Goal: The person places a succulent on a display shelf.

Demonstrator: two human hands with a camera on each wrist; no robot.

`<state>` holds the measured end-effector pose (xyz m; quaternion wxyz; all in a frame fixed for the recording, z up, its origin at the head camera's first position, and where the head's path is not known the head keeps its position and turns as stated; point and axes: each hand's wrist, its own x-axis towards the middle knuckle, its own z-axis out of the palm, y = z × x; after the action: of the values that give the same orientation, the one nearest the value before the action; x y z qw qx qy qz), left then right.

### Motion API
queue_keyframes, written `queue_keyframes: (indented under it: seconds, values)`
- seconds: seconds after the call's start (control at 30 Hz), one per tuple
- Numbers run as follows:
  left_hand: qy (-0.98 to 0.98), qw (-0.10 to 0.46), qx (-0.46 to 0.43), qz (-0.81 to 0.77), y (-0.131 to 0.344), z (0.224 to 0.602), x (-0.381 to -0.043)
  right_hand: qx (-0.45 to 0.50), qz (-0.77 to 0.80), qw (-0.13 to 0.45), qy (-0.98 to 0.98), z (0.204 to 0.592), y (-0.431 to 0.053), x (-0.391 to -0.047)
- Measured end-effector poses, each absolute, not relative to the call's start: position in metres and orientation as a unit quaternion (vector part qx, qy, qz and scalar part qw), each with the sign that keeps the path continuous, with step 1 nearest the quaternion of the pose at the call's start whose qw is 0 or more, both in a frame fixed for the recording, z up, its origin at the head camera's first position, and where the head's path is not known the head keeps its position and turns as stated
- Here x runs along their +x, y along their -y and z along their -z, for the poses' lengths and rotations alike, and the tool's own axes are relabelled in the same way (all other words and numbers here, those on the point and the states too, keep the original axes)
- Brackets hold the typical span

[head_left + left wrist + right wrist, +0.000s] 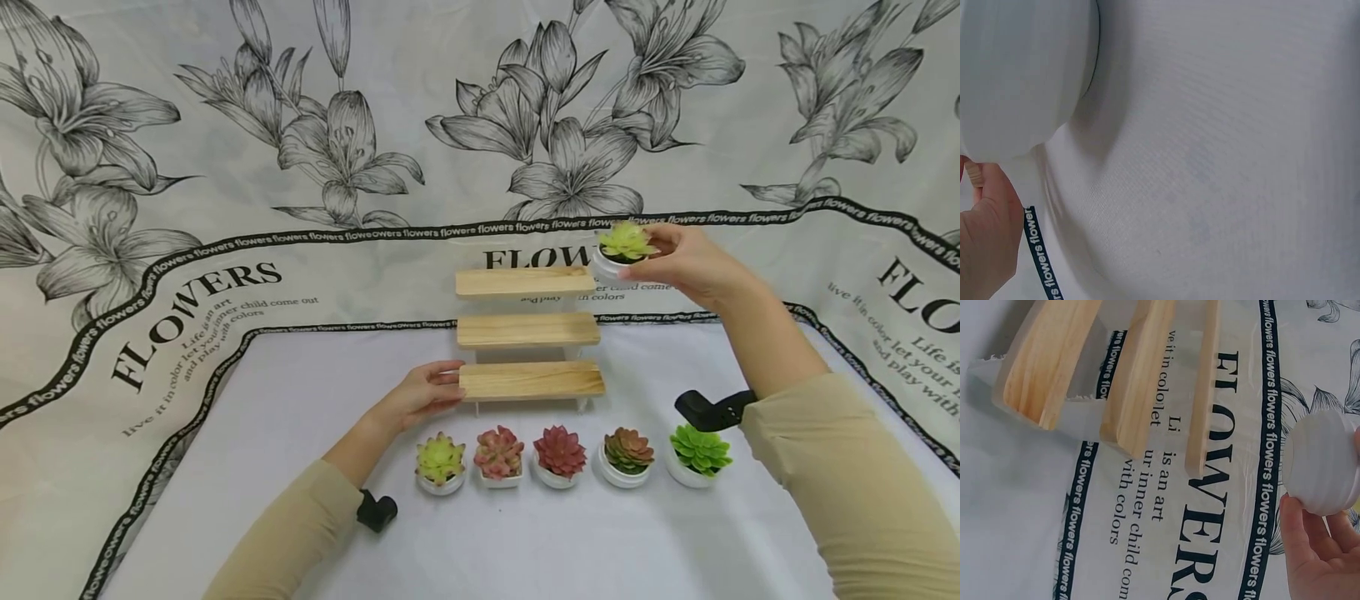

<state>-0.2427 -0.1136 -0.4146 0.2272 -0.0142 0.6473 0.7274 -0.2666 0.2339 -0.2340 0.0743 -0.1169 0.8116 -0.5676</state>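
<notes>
My right hand (693,262) holds a yellow-green potted succulent (626,242) by its white pot, up at the right end of the top shelf of a three-tier wooden stand (528,330). In the right wrist view, the round white pot (1322,462) is between thumb and fingers, a short way from the shelf ends. My left hand (422,393) grips the left end of the bottom shelf (532,381). The left wrist view shows that hand (988,231) pinching the wood's end, partly hidden at the frame edge.
A row of potted succulents lines the white table (330,392) before the stand: yellow-green (440,458), pink (498,454), dark red (559,452), brown-green (628,451) and bright green (700,450). A flower-printed cloth (375,275) hangs behind. A white pot (1022,75) looms close in the left wrist view.
</notes>
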Motion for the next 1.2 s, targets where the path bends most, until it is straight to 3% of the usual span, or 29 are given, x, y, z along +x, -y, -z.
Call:
queue_keyframes:
  seconds: [1.2]
  values:
    - [-0.642, 0.225, -0.016, -0.733, 0.114, 0.417, -0.244, -0.051, 0.593, 0.089, -0.799, 0.256, -0.142, -0.3]
